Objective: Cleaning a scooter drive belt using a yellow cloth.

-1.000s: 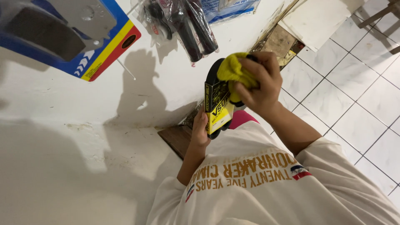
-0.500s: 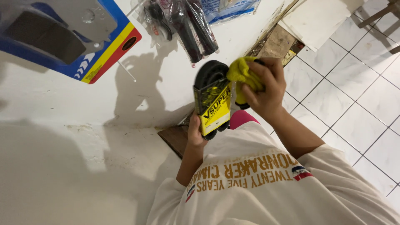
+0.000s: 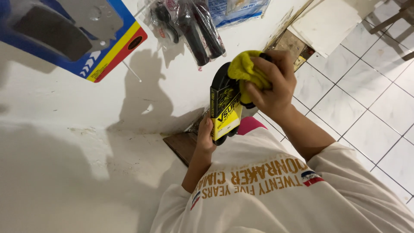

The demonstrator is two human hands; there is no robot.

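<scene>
One black belt (image 3: 222, 82) in yellow sleeve, gripped by left hand (image 3: 204, 137); right hand (image 3: 271, 84) clamps yellow cloth (image 3: 243, 69) on it.

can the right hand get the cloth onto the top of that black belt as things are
Probably yes: the right hand already presses the yellow cloth on the belt, held by the left hand; nothing is between.

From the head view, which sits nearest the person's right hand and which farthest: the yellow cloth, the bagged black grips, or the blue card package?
1. Yellow cloth, gripped in the right hand.
2. Bagged black grips, above, left of the hand.
3. Blue card package, far upper left.
</scene>
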